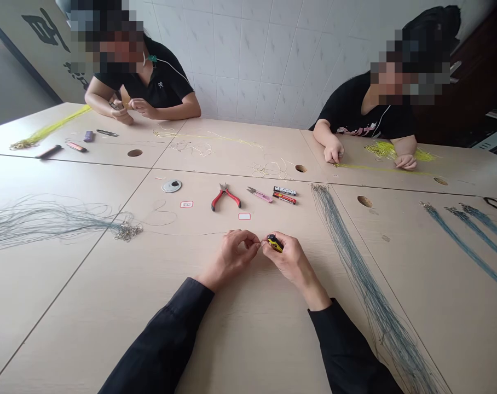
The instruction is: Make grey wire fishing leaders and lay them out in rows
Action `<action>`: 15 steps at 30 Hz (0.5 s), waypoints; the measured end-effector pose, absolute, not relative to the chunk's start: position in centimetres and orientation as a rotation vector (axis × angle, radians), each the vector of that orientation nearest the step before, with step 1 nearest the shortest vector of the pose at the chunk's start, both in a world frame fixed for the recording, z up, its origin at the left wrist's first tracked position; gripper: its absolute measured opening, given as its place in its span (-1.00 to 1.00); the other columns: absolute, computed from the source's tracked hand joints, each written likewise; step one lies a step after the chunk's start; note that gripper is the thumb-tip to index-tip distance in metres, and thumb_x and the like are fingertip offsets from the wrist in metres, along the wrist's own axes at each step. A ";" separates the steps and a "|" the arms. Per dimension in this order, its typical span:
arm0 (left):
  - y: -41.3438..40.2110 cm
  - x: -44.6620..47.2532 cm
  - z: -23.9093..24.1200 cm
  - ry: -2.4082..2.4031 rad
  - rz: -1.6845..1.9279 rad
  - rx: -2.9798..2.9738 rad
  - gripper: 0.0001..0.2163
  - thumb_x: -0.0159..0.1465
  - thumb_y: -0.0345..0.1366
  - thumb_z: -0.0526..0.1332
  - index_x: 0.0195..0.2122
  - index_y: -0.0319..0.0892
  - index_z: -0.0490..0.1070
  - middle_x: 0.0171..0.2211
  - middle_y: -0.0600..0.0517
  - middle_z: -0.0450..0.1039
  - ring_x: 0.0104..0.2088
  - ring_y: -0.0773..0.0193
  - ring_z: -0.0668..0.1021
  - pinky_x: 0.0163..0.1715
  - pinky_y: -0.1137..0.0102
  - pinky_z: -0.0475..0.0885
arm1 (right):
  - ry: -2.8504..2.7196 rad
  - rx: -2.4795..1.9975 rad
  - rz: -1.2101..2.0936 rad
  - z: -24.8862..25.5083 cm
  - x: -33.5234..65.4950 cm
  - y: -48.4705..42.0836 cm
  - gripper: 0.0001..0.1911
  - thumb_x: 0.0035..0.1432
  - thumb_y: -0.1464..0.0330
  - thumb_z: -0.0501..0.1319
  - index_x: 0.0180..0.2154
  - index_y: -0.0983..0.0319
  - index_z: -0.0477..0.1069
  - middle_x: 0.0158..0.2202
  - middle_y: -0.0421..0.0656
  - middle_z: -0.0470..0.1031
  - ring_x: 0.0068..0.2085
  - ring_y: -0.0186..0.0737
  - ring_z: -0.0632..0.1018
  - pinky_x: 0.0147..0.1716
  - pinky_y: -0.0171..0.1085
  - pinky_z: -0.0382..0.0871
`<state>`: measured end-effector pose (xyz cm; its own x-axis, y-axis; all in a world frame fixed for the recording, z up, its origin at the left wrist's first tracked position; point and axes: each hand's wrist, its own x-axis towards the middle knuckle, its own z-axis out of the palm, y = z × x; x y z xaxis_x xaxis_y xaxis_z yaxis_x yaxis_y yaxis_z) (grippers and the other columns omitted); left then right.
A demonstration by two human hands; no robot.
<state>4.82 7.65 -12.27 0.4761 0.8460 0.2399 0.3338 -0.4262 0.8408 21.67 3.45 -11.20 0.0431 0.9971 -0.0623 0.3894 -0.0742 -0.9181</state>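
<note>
My left hand point(237, 253) is closed in a pinch on the end of a thin cord point(186, 234), which trails left across the table. Close beside it, fingertips nearly touching, my right hand point(290, 261) is wrapped round a black-and-yellow lighter point(275, 243). Whether the right fingertips also touch the cord is too small to tell. Ahead of my hands lie red-handled pliers point(225, 198), pink-handled thread snips point(260, 194) and two batteries point(284, 195). A bundle of grey-blue cords point(355, 262) with metal clasps lies to the right.
Another cord bundle point(68, 221) spreads at the left, and several more point(466, 246) lie far right. A round metal disc point(172, 186) and small red-framed labels point(244, 216) are on the table. Two people sit opposite, handling yellow cords point(382, 149). Round holes point(364, 201) pierce the tabletop.
</note>
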 end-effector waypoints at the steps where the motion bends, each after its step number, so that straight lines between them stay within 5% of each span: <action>1: 7.6 4.8 -12.3 0.977 0.870 1.980 -0.94 0.24 -0.36 0.19 -0.34 -0.17 0.44 -0.42 0.09 0.49 -0.36 0.34 0.48 -0.19 0.38 0.31 | -1.448 -1.566 1.022 -11.2 21.7 3.4 -0.74 0.15 0.21 0.17 -0.45 0.25 0.27 -0.51 -0.28 0.15 -0.46 -0.38 0.16 -0.50 -0.38 0.08; 9: 7.5 4.9 -11.9 0.988 0.847 1.936 -0.94 0.22 -0.36 0.19 -0.35 -0.17 0.44 -0.43 0.10 0.47 -0.38 0.35 0.48 -0.21 0.39 0.31 | -1.494 -1.516 0.997 -11.3 21.7 3.4 -0.76 0.17 0.23 0.15 -0.45 0.23 0.23 -0.51 -0.28 0.16 -0.46 -0.38 0.16 -0.50 -0.39 0.10; 15: 7.4 4.7 -11.3 0.999 0.825 1.768 -0.90 0.25 -0.31 0.15 -0.36 -0.19 0.40 -0.43 0.09 0.44 -0.39 0.36 0.45 -0.29 0.43 0.32 | -1.327 -1.434 1.069 -11.4 21.7 3.4 -0.72 0.32 0.10 0.02 -0.19 0.18 0.23 -0.48 -0.31 0.17 -0.50 -0.38 0.17 -0.51 -0.40 0.13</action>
<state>4.67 7.43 -11.26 0.4473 0.8877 0.1096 0.2756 -0.2533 0.9273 21.68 3.39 -11.42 0.0576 0.9980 -0.0262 0.2374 -0.0392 -0.9706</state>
